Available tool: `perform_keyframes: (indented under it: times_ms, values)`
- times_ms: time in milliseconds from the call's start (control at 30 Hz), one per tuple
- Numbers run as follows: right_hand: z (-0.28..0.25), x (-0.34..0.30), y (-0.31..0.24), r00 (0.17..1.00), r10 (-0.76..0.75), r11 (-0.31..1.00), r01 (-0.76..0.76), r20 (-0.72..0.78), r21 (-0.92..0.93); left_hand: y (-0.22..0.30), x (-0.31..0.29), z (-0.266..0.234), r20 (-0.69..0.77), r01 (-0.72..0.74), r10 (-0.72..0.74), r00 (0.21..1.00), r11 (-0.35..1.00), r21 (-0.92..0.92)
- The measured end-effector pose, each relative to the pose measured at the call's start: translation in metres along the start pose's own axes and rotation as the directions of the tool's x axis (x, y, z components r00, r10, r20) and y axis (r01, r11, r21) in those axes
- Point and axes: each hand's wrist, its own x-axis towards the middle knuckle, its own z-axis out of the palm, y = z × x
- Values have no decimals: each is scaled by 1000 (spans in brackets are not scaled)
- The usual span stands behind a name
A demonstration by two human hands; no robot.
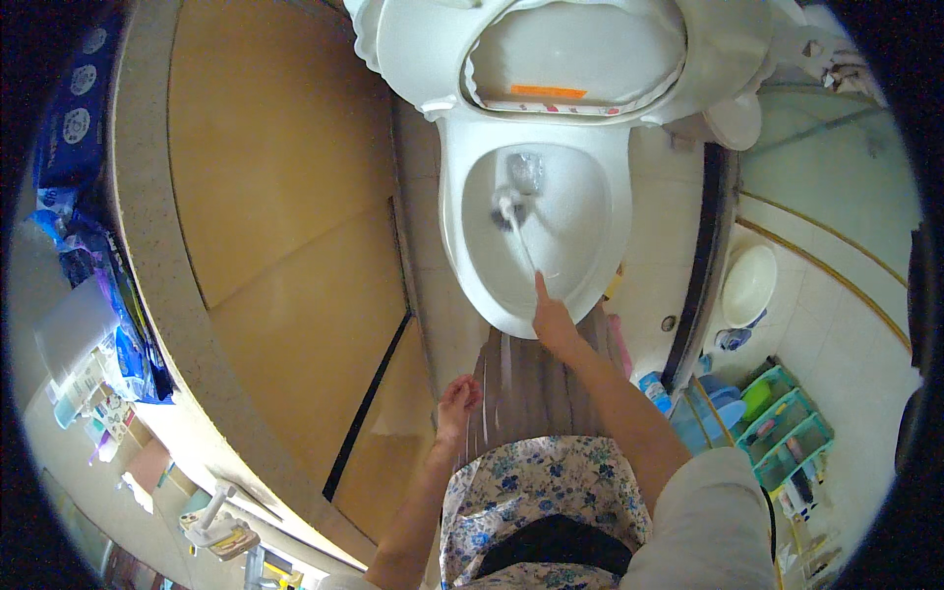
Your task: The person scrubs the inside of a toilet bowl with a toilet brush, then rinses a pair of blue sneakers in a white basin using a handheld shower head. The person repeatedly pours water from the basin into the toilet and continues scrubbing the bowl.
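Note:
My right hand is closed around the white handle of a toilet brush, its index finger stretched along the handle. The brush reaches down into the white toilet bowl, and its dark head rests on the inner wall, just short of the water at the bottom. That wrist is over the bowl's front rim. My left hand hangs in the air to the left, in front of the toilet, with its fingers curled in and nothing visible in them.
The toilet lid stands raised behind the bowl. Tan cabinet doors and a counter with blue packages line the left. To the right are a dark floor ledge, a white basin and a green basket.

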Motion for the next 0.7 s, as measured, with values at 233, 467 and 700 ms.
perform_keyframes:
  times_ms: [233,467,700]
  values:
    - [-26,64,-17,974,-120,993,115,-192,-38,-10,2,-3,-14,29,-29,999,1000,-2]
    - [0,23,21,993,-104,987,96,-61,-130,-14,-4,-11,39,-27,28,999,999,-21]
    - [-40,10,24,971,-231,851,229,54,-473,-17,-9,-16,-2,6,-6,1000,1000,12]
